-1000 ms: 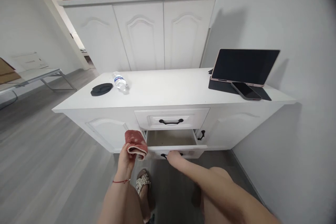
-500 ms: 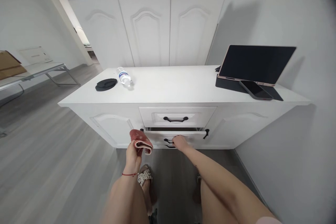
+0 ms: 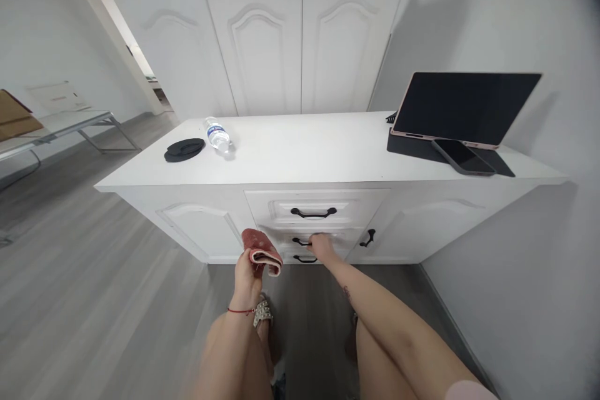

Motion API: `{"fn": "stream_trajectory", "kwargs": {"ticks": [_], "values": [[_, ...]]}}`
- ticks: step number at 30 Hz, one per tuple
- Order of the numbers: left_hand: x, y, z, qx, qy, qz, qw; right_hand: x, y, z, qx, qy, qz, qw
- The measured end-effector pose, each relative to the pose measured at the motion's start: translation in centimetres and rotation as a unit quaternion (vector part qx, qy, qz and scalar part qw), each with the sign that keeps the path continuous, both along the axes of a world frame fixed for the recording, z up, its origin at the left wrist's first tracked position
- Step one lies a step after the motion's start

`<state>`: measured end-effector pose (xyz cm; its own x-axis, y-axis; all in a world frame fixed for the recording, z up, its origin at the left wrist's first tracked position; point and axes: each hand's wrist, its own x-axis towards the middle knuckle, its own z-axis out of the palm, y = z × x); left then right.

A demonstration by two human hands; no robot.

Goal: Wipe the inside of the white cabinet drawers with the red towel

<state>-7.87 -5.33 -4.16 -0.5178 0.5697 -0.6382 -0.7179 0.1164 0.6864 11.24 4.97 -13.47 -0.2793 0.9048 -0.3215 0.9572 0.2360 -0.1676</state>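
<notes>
Folding table legs and a cardboard box sit out at nine o'clock, well apart from the white sideboard. On its top toward ten o'clock lie a black disc-shaped cover and, just beside it, a water bottle on its side, likely laid flat so it cannot tip. Below, near six o'clock, the left hand is curled shut around a folded red cloth, pinching it by the fold so the layers hang together, held just in front of the drawer fronts. Beside it the right hand has fingers hooked over the black handle of the middle drawer, which sits flush with the cabinet face. At two o'clock a tablet leans propped on its dark stand, a phone resting against its lower edge.
</notes>
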Motion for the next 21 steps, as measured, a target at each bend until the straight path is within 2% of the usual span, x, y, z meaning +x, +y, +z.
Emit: {"fn": "stream_trajectory", "kwargs": {"ticks": [10,16,21], "values": [[0.2,0.4,-0.7,0.005,0.017,-0.01,1.0,0.4,0.7,-0.6,-0.007,0.047,0.001,0.999],[-0.8,0.1,-0.4,-0.004,0.032,-0.007,0.999,3.0,0.4,0.0,-0.012,0.113,0.046,0.992],[-2.1,-0.4,-0.1,-0.004,0.033,0.012,0.999,5.7,-0.7,0.1,-0.054,0.099,0.069,0.991]]}}
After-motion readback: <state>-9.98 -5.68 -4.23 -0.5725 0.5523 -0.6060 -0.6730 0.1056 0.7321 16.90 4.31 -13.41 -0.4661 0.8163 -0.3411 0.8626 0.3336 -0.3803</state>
